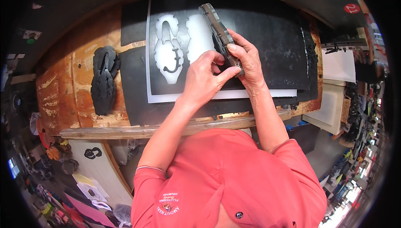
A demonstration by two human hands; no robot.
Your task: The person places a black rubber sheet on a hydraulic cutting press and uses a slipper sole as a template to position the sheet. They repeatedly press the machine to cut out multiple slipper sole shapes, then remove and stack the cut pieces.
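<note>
A grey cutting die (217, 29) with a wavy outline stands tilted on edge over a black sheet (267, 40). My right hand (246, 61) grips the die's near end, thumb on top. Fingertips of my left hand (204, 77) pinch the same near end from the left. To the left of the die, two shoe-part shapes are cut out of the sheet, and the white board (167, 98) under it shows through the cutouts (169, 48).
A small pile of black cut pieces (103, 79) lies on the worn orange wooden bench (58, 90). A wooden rail (125, 132) runs along the bench's front edge. White boards (338, 67) are stacked at the right. Clutter fills the floor at both sides.
</note>
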